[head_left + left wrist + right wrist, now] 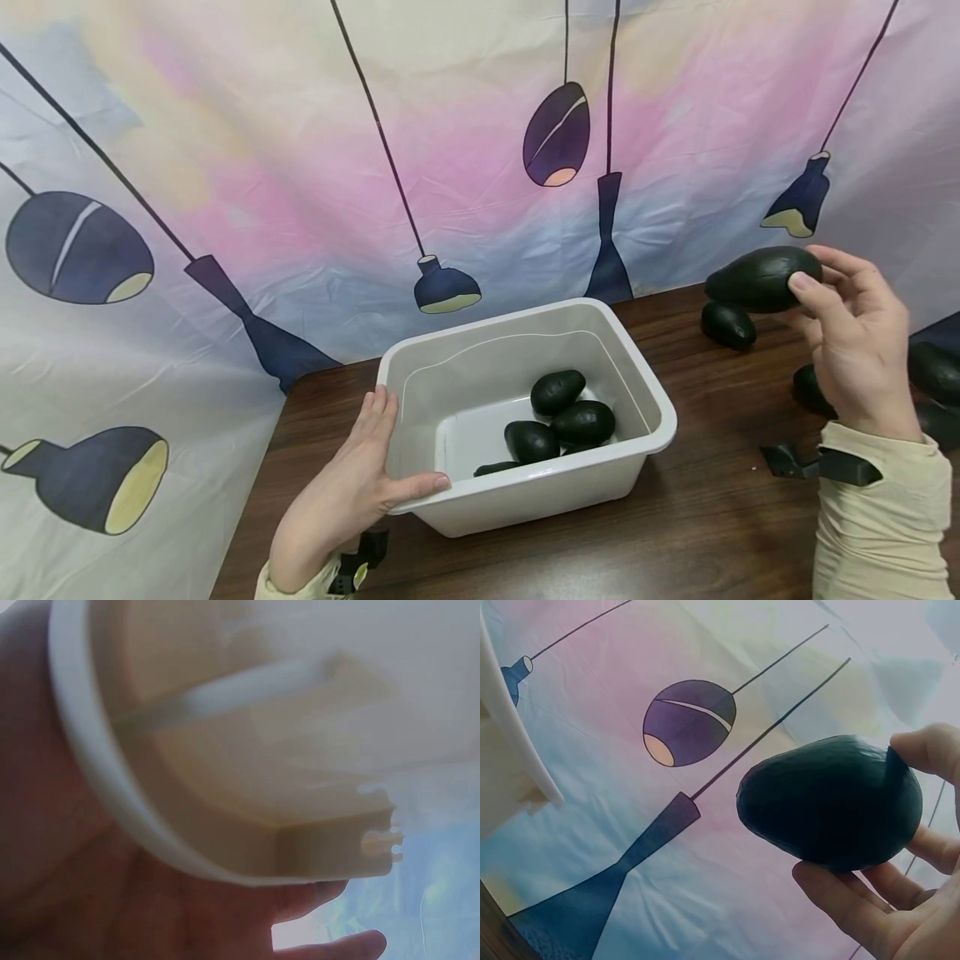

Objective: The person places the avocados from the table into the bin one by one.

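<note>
In the head view my right hand [862,342] holds a dark green avocado [763,280] up over the right side of the table, between thumb and fingers at its wide end. The right wrist view shows the same avocado [831,802] with its narrow end pointing away from the fingers. My left hand [352,458] rests on the near left corner of a white plastic bin [525,492]. Its fingers lie straight along the left rim and the thumb lies over the front rim. Inside the bin several avocados [583,423] lie towards the right.
On the table's right, under and behind my right hand, lie more avocados, one [727,325] near the back edge and others [937,372] at the frame edge. A cloth backdrop [300,167] printed with lamps hangs behind the dark wooden table [720,500].
</note>
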Demonstrator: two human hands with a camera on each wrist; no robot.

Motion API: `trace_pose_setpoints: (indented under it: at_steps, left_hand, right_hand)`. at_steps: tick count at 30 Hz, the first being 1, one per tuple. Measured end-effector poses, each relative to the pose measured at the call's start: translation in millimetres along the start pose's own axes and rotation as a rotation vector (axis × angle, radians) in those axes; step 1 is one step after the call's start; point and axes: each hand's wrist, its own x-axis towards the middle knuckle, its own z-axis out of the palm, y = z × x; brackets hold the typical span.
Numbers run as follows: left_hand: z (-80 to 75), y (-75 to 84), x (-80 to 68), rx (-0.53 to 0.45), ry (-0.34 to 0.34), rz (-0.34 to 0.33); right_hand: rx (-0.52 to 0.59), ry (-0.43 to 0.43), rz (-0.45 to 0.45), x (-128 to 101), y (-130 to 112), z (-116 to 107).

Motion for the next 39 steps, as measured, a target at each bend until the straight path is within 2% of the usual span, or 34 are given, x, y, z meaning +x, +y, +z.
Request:
trace_pose_setpoints:
  at_steps: [6, 18, 23, 30, 39]
  left_hand:
    - [-0.3, -0.1, -0.5, 0.000, -0.002, -0.001]
    - [-0.3, -0.4, -1.1, -0.013, -0.001, 0.002]
    - [-0.5, 0.1, -1.4, -0.010, 0.003, 0.001]
    - [-0.4, 0.7, -1.2, -0.009, 0.003, 0.003]
    - [-1.3, 0.0, -0.4, -0.011, -0.013, -0.003]
  right_hand:
    - [-0.007, -0.041, 0.003, -1, -2, 5]
    - [-0.023, -0.069, 0.021, -4, -6, 11]
    - [-0.074, -0.100, 0.037, -6, -8, 16]
    - [-0.200, -0.141, 0.084, -10, -9, 25]
    - [-0.254, -0.246, 0.068, -14, -9, 36]
